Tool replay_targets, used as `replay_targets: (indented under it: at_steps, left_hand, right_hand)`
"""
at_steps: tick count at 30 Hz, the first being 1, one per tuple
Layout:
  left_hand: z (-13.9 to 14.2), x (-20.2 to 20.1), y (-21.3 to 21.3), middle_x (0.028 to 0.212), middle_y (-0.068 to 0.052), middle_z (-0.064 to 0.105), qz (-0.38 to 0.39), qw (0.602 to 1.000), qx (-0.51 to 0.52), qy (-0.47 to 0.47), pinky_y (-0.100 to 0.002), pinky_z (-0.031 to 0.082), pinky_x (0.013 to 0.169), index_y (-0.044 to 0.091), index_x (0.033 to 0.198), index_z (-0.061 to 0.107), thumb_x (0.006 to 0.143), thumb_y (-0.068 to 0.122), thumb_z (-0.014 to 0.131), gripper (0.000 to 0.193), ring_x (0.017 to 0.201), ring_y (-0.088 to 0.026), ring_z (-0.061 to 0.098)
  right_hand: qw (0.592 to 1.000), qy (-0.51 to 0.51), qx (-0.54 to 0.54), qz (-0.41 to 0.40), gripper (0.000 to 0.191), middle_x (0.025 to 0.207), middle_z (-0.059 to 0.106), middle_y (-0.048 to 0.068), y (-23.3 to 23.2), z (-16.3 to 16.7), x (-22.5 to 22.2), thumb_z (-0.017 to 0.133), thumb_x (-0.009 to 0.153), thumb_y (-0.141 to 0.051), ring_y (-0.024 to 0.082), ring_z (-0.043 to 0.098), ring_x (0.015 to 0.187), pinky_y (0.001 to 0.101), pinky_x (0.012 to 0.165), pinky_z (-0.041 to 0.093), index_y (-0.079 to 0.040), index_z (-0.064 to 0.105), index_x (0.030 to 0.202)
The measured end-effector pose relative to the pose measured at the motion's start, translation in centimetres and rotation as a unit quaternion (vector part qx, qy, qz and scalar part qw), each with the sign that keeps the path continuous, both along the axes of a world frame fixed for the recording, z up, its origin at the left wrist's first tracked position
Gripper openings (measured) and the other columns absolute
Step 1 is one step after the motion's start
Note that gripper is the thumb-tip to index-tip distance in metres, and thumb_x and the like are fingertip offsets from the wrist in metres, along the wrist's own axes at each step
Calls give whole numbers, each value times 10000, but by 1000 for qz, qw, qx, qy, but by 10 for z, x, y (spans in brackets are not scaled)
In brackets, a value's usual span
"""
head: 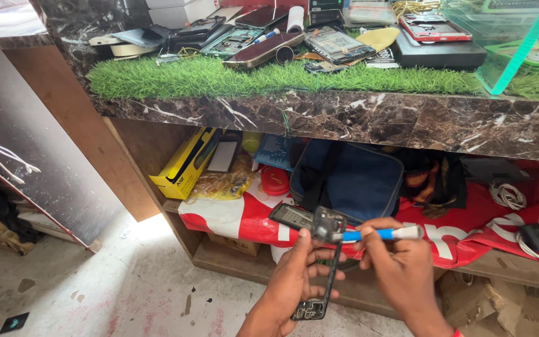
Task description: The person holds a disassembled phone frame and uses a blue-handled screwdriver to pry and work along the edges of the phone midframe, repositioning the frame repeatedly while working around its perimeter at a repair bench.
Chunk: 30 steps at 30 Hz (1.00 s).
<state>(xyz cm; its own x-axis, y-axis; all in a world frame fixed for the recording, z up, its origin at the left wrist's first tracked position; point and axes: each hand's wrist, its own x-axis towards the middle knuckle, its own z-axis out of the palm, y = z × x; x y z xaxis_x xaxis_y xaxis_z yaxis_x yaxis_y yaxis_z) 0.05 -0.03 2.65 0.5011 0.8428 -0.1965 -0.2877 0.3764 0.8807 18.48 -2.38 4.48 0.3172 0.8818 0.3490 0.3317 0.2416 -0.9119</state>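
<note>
Risk first, as we judge it: phone frame (319, 274), lower centre of frame, is pinched edge-on only by left hand (288, 284) fingers closed on its side, above hard floor (126, 281); if grip slips, it may fall & crack. Right hand (400, 265) is wrapped on blue-white brush (378, 234), tip on frame's top corner; too much push could bend small parts. Counts, big to small: 1 marble counter (344, 118), 1 dark bag (350, 178), 1 yellow box (185, 165), approx. 6+ phones upper centre, exact no. unclear.
</note>
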Motion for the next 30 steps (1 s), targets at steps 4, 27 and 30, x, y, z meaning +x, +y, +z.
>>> replay_targets:
  at_steps: [4,27,30]
  left_hand:
    - [1,1,1,1183,-104,700,18,999,-24,-17,-349,614,726,59,1327,587,976,660,311,749,962,-187,697]
    - [1,-2,4,1240,-140,709,44,999,-22,-1,-347,617,733,0,1305,590,970,668,297,803,970,-188,709]
    - [1,1,1,1266,-117,679,21,999,-25,-15,-358,622,744,7,1308,573,965,661,305,785,979,-190,700]
  right_hand:
    - [996,48,76,16,139,731,719,54,-3,0,-3,629,991,-97,74,614,534,219,482,470,19,704,1007]
    - [994,65,88,1,159,788,712,8,-1,5,-8,602,998,-139,57,594,535,223,470,465,-22,672,1079]
    - [999,-33,31,-26,185,680,711,31,-2,4,-12,647,959,-154,66,630,517,228,457,486,-44,696,1099]
